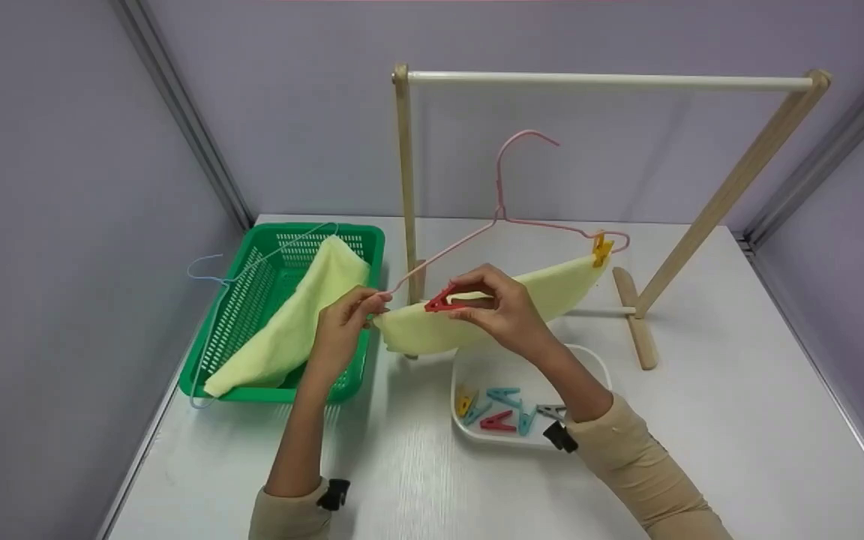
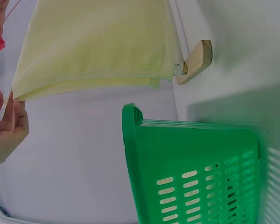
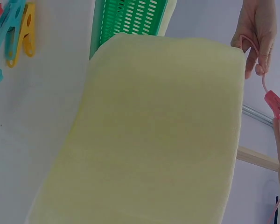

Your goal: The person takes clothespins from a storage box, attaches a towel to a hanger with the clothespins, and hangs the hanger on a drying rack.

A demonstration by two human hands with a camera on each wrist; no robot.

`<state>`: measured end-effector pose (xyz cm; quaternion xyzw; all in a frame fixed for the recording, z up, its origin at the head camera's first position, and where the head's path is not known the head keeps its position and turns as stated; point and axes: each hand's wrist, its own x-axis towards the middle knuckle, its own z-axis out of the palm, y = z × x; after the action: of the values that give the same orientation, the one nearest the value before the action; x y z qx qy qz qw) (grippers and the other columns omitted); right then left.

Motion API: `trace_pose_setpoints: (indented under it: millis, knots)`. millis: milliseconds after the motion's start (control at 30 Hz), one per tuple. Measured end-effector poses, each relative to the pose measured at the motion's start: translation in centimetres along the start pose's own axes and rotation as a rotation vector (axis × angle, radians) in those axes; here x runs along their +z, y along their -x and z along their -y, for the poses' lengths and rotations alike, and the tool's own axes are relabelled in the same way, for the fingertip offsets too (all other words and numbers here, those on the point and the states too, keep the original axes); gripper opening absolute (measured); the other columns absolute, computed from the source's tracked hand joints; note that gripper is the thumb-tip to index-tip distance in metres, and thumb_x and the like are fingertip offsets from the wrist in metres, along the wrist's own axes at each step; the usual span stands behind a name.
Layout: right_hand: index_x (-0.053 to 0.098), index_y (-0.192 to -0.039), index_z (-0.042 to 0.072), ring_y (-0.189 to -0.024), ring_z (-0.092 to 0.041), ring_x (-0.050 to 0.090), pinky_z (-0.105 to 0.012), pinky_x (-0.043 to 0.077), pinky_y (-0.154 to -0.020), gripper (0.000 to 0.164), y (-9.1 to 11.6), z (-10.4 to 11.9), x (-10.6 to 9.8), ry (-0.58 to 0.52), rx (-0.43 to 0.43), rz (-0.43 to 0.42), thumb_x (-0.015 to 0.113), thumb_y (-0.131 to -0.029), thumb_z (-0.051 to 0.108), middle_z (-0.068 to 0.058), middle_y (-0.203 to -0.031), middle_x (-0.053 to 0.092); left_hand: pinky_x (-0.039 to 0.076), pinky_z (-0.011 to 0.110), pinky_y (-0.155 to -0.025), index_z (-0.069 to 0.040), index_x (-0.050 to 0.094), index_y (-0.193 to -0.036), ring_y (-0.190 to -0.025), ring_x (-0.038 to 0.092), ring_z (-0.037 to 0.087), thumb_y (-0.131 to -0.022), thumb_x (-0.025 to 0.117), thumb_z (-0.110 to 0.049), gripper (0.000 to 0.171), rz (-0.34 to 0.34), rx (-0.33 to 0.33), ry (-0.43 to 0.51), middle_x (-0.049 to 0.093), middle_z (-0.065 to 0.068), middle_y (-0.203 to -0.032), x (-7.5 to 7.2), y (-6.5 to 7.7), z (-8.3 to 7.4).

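My left hand (image 1: 342, 322) grips the left end of a pink wire hanger (image 1: 500, 187) together with the upper corner of a pale yellow towel (image 1: 421, 334). Between the thumb and fingers of my right hand (image 1: 505, 309) is a red clothespin (image 1: 439, 302), its jaws at the towel's top edge, right of my left hand. A yellow clothespin (image 1: 601, 250) clips the towel's other end to the hanger's right arm. In the right wrist view the towel (image 3: 158, 121) hangs broad and flat, with the red clothespin (image 3: 275, 103) close to the pink wire.
A green basket (image 1: 376, 262) on the left holds another yellow towel (image 1: 289, 330) and a light blue hanger (image 1: 211, 279). Below my right hand, a white tray (image 1: 458, 390) contains several clothespins (image 1: 497, 421). Behind stands a wooden rack with a white bar (image 1: 612, 79).
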<state>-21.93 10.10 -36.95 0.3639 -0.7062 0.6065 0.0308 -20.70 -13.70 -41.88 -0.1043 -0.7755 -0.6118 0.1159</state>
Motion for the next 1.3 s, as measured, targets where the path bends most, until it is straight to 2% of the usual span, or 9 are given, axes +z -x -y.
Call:
trace_pose_setpoints:
  millis: [267,600,767,967,1067,1200,1300]
  knots:
    - [0.053,-0.100,-0.015,-0.091,-0.041,0.059,-0.037,0.051,-0.076,0.028,-1.0,0.0,0.8,0.020,-0.068,-0.023,0.067,-0.076,-0.010,-0.026,-0.098,0.054,0.052,0.034,-0.069,-0.006,0.067,-0.098,-0.084,0.062,0.017,-0.095,0.052,-0.023,0.023,0.008,0.001,0.009,0.066,0.003,-0.098,-0.1,-0.3,0.0]
    - [0.055,-0.095,-0.013,-0.087,-0.037,0.062,-0.040,0.051,-0.075,0.025,-1.6,0.1,2.0,0.103,-0.119,-0.012,0.069,-0.075,-0.009,-0.024,-0.093,0.056,0.052,0.039,-0.070,-0.007,0.067,-0.098,-0.085,0.062,0.016,-0.094,0.051,-0.026,0.025,0.013,-0.012,0.006,0.066,0.003,-0.098,-0.1,-0.3,0.0]
    - [0.056,-0.095,-0.013,-0.086,-0.034,0.062,-0.040,0.051,-0.074,0.025,-1.9,0.1,2.5,0.127,-0.130,-0.009,0.069,-0.075,-0.008,-0.024,-0.092,0.056,0.052,0.035,-0.069,-0.006,0.067,-0.098,-0.085,0.062,0.017,-0.094,0.052,-0.024,0.024,0.014,-0.007,0.003,0.066,0.004,-0.098,-0.1,-0.4,-0.1]
    - [0.057,-0.094,-0.013,-0.084,-0.034,0.063,-0.042,0.052,-0.072,0.025,-2.2,0.3,2.9,0.158,-0.150,-0.003,0.070,-0.074,-0.007,-0.023,-0.089,0.057,0.052,0.042,-0.071,-0.004,0.066,-0.098,-0.086,0.063,0.018,-0.094,0.052,-0.022,0.024,0.019,0.006,0.000,0.066,0.006,-0.098,-0.1,-0.4,-0.1]
    - [0.057,-0.093,-0.013,-0.082,-0.034,0.063,-0.041,0.052,-0.071,0.024,-2.3,0.2,3.1,0.174,-0.165,-0.001,0.071,-0.074,-0.007,-0.023,-0.088,0.057,0.052,0.037,-0.070,0.002,0.064,-0.098,-0.086,0.063,0.023,-0.095,0.051,-0.016,0.023,0.029,0.012,-0.012,0.065,0.013,-0.097,-0.1,-0.2,-1.6]
    - [0.057,-0.091,-0.012,-0.078,-0.033,0.063,-0.041,0.052,-0.069,0.024,-2.3,-0.1,3.3,0.199,-0.193,-0.003,0.072,-0.072,-0.007,-0.021,-0.086,0.057,0.052,0.036,-0.069,0.003,0.064,-0.098,-0.085,0.062,0.026,-0.094,0.051,-0.013,0.021,0.028,-0.004,-0.018,0.065,0.015,-0.094,-0.1,-0.2,-1.7]
    - [0.057,-0.090,-0.011,-0.077,-0.032,0.062,-0.040,0.053,-0.068,0.024,-2.3,-0.2,3.5,0.210,-0.213,-0.004,0.072,-0.071,-0.008,-0.020,-0.085,0.057,0.052,0.042,-0.069,-0.002,0.065,-0.098,-0.083,0.061,0.021,-0.094,0.053,-0.019,0.021,0.014,-0.014,-0.019,0.065,0.009,-0.090,0.0,-0.4,-0.2]
